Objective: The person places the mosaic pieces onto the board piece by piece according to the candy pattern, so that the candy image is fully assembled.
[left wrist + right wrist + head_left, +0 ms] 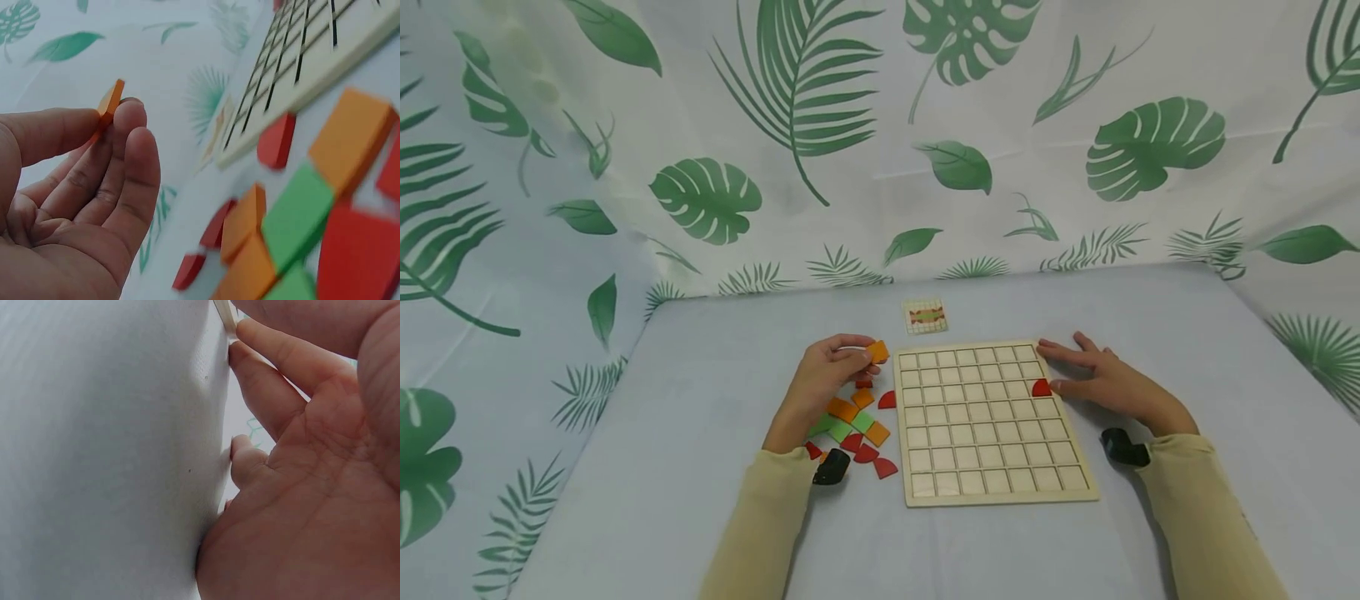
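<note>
Tile (878,352), one orange, sits pinched in left hand (829,371); right hand (1108,381), spread, touches one board (992,432).

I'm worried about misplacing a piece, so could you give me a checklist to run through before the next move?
1. Left grip pinches one orange tile: ok, held off the table.
2. Right grip is free of pieces: ok, its fingers lie at the right edge of the board.
3. Red piece lies in the board's right-hand column: ok; whether it is fully seated, cannot tell.
4. Pattern card is uncovered beyond the board: ok; its exact squares, cannot tell, too small.
5. Loose pieces are sorted by colour: not ok, red, orange and green lie mixed.
</note>
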The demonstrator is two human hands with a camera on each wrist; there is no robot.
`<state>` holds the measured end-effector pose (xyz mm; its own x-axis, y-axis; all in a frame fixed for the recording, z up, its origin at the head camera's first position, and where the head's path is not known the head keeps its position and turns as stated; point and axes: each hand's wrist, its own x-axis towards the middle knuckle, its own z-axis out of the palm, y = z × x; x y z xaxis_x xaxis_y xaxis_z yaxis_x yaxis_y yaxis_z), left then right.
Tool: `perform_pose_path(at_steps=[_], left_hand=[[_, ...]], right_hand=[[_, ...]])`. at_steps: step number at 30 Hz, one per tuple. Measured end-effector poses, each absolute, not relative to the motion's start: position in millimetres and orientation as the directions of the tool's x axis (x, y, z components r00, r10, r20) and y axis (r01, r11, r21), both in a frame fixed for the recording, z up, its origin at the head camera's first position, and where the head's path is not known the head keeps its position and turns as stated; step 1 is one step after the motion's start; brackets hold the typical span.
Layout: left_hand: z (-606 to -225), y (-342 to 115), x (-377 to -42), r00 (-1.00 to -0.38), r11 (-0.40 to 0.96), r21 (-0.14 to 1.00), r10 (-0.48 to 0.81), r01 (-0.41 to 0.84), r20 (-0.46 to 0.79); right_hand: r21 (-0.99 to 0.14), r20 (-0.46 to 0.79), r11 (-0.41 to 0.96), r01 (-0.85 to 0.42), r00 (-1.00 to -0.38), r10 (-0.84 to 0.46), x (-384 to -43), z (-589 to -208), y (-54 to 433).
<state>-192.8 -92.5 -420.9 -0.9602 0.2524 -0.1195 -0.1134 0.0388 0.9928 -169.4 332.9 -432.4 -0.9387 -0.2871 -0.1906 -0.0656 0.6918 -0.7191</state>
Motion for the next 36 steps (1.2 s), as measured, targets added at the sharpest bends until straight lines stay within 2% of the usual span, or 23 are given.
perform_pose_path(at_steps=[15, 30, 36], left_hand=[[-419.2, -41.5, -191.7, -0.899, -0.143, 0.985, 0.437, -0.101, -0.029], [-416.5, 11.0, -182.2, -0.861, -0.206, 0.973, 0.509, -0.108, 0.012], [-416.0, 30.9, -178.0, -0.851, -0.189, 0.974, 0.525, -0.124, -0.006]], right_hand=[[-0.723, -0.195, 0.688, -0.056, -0.939, -0.282, -169.6, -434.4, 332.0], [-0.700, -0.223, 0.713, -0.035, -0.938, -0.266, -170.2, -431.3, 331.2], [-0.674, -0.248, 0.739, -0.016, -0.937, -0.246, -171.2, -429.8, 330.4]])
